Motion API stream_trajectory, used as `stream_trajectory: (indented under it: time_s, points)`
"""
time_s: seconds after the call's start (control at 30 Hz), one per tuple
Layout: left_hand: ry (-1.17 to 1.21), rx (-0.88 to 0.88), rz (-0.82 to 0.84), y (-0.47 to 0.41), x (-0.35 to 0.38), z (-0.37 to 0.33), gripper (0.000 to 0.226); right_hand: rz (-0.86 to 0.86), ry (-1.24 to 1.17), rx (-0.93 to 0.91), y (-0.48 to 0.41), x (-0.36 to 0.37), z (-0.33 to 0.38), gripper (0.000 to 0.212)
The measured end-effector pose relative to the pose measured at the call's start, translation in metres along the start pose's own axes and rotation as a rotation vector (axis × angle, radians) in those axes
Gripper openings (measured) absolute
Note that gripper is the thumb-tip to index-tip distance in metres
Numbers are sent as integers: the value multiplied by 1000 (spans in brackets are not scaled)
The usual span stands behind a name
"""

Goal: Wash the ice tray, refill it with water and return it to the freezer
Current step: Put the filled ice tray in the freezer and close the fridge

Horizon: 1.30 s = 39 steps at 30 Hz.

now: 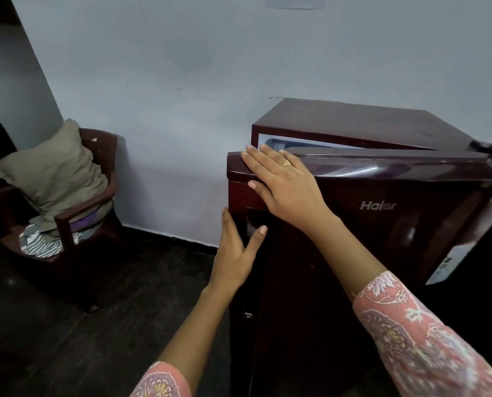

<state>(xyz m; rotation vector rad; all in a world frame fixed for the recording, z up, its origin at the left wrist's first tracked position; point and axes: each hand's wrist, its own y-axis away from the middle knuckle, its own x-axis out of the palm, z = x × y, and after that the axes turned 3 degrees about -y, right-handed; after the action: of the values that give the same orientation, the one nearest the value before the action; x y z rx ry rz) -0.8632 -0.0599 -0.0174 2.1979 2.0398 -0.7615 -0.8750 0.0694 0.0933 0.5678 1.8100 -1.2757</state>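
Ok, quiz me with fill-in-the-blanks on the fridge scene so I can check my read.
The right hand lies flat on top of the fridge door, which stands slightly ____. The logo on the door reads ____. The left hand is at the door's side edge, by the recessed ____. A pillow leans in the ____ left of the fridge.
Missing: ajar; Haier; handle; chair.

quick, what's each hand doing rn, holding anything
left hand: open, fingers straight at the fridge door edge, holding nothing
right hand: open, flat on the door's top, holding nothing
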Motion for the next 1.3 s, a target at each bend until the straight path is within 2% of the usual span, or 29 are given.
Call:
stream_trajectory:
  time_s: [0.17, 0.57, 0.7, 0.87, 1.13, 1.3]
  points:
    - [-74, 6, -33, -31, 14, 7, 87, 19, 14, 0, -31, 24, -20, 49]
    - [-13, -1, -107, -98, 34, 9, 69, 42, 17, 33, -76, 62, -59, 49]
    - [-30, -12, -86, -113, 35, 11, 71, 48, 12, 45, -84, 71, -68, 52]
    - [-66, -12, -76, -126, 37, 17, 60, 42, 17, 55, -92, 77, -76, 55]
    - [-18, -17, -83, -132, 41, 21, 69, 36, 16, 48, -95, 81, -78, 56]
    - [-79, -64, -31, -132, 38, 20, 62, 35, 30, 42, -93, 81, -76, 57]
